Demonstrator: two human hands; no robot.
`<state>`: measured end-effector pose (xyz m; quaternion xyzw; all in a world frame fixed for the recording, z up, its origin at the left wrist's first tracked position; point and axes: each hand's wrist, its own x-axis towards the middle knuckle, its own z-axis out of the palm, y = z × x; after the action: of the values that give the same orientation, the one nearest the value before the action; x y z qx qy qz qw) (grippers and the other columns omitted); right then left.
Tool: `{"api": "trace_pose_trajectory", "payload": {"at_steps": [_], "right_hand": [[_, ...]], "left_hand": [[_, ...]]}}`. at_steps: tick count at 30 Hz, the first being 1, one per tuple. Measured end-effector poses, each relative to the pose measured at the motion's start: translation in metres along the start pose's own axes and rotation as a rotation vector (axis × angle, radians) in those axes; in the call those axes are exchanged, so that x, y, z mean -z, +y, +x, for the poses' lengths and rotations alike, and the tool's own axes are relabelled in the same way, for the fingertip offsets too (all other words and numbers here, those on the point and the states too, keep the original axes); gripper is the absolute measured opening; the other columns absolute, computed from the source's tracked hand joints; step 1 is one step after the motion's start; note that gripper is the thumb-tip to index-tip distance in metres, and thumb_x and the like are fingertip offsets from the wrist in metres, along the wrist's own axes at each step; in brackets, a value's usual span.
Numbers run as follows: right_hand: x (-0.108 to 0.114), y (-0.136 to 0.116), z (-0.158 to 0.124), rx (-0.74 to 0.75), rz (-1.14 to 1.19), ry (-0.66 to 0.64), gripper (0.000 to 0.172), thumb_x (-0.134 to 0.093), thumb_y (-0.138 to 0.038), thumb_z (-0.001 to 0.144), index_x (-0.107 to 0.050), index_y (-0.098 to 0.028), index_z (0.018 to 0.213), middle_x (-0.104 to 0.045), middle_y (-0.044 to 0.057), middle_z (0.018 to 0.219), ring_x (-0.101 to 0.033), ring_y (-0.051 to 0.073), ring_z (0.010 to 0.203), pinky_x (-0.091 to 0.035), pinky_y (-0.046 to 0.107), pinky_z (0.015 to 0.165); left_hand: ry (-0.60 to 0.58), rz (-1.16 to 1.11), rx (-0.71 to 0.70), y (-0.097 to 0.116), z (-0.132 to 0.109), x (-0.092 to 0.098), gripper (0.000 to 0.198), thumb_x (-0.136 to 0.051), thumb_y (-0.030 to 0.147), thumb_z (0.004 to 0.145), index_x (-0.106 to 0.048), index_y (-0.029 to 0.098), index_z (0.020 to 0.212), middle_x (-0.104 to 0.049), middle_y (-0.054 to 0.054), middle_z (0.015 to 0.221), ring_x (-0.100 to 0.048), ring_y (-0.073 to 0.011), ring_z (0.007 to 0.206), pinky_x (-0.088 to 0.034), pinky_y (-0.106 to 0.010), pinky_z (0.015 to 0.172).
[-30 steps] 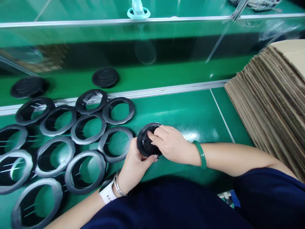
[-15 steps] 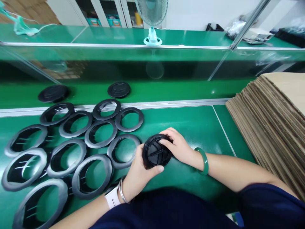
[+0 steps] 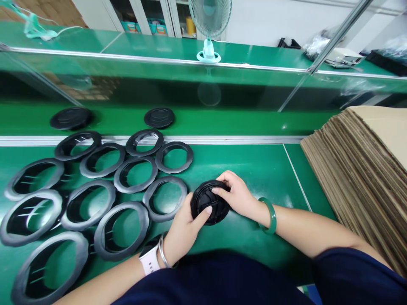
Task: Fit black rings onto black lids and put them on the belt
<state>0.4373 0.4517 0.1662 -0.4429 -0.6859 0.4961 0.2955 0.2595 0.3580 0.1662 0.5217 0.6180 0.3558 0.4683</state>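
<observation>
A round black plastic cap (image 3: pixel 208 202) with cross ribs on its face is held between my two hands, tilted toward me above the green table. My left hand (image 3: pixel 184 224) grips its left side, with the thumb lying over the ribbed face. At the upper right rim, my right hand (image 3: pixel 237 195) pinches the cap, thumb in front and fingers behind. The fingers behind the cap are partly hidden. Left of my hands, the nearest of several black rings (image 3: pixel 182 197) lies flat on the table.
Two black discs, one at left (image 3: pixel 71 118) and one nearer the middle (image 3: pixel 159 117), rest on the ledge behind the metal strip. A tall stack of cardboard sheets (image 3: pixel 356 169) stands at right. A small fan (image 3: pixel 209 51) sits on the shelf beyond the clear panel.
My left thumb has moved up from the cap's lower edge onto its ribbed face. The right hand keeps its pinch on the rim. The view has tilted slightly.
</observation>
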Motion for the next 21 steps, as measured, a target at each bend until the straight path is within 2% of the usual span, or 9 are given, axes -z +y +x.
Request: {"api": "trace_pose_trajectory", "payload": {"at_steps": [3,5,11,16,19,21], "right_hand": [[0.012,-0.008,-0.001,-0.021,0.036,-0.242,0.029,-0.078,-0.024,0.080,-0.061,-0.019,0.103,-0.064,0.001,0.098,-0.060,0.019,0.091,-0.047,0.032,0.079],[0.018,-0.013,-0.003,-0.036,0.048,-0.344,0.044,-0.082,-0.023,0.076,-0.059,-0.021,0.113,-0.065,0.001,0.106,-0.061,0.020,0.098,-0.047,0.032,0.084],[0.013,-0.018,-0.008,-0.102,-0.066,-0.270,0.040,-0.081,-0.014,0.074,-0.058,-0.021,0.106,-0.066,-0.001,0.101,-0.062,0.020,0.093,-0.046,0.033,0.082],[0.006,-0.015,-0.012,-0.109,-0.163,-0.207,0.036,-0.078,-0.012,0.073,-0.057,-0.020,0.101,-0.066,0.000,0.097,-0.061,0.020,0.090,-0.045,0.034,0.081],[0.007,-0.007,-0.011,-0.105,-0.109,-0.207,0.034,-0.078,-0.014,0.072,-0.058,-0.020,0.098,-0.066,-0.001,0.094,-0.060,0.020,0.088,-0.046,0.033,0.079],[0.010,-0.002,-0.005,-0.116,0.028,-0.266,0.036,-0.082,-0.019,0.069,-0.059,-0.019,0.097,-0.066,0.000,0.093,-0.060,0.020,0.088,-0.047,0.032,0.079]], "left_hand": [[0.008,-0.023,-0.013,0.002,-0.001,0.000,0.031,-0.055,0.041,0.094,-0.051,0.021,0.118,-0.059,-0.004,0.110,-0.053,-0.0221,0.104,-0.043,-0.035,0.094],[0.000,-0.040,-0.016,0.002,-0.002,0.000,0.029,-0.055,0.041,0.094,-0.051,0.021,0.115,-0.059,-0.003,0.107,-0.054,-0.0217,0.102,-0.044,-0.035,0.091],[0.009,-0.054,-0.005,0.002,-0.001,-0.002,0.022,-0.055,0.039,0.092,-0.051,0.019,0.100,-0.057,-0.002,0.092,-0.054,-0.0211,0.088,-0.044,-0.035,0.080],[0.022,-0.086,0.017,-0.002,0.000,-0.008,0.023,-0.055,0.037,0.090,-0.050,0.019,0.103,-0.061,-0.004,0.097,-0.056,-0.0233,0.092,-0.045,-0.038,0.083],[0.037,-0.078,0.022,-0.004,0.000,-0.009,0.025,-0.055,0.036,0.089,-0.050,0.018,0.106,-0.062,-0.006,0.100,-0.058,-0.0251,0.095,-0.046,-0.039,0.085],[0.044,-0.089,0.015,-0.006,-0.001,-0.008,0.028,-0.057,0.038,0.089,-0.050,0.018,0.108,-0.063,-0.007,0.105,-0.059,-0.0259,0.100,-0.046,-0.039,0.086]]}}
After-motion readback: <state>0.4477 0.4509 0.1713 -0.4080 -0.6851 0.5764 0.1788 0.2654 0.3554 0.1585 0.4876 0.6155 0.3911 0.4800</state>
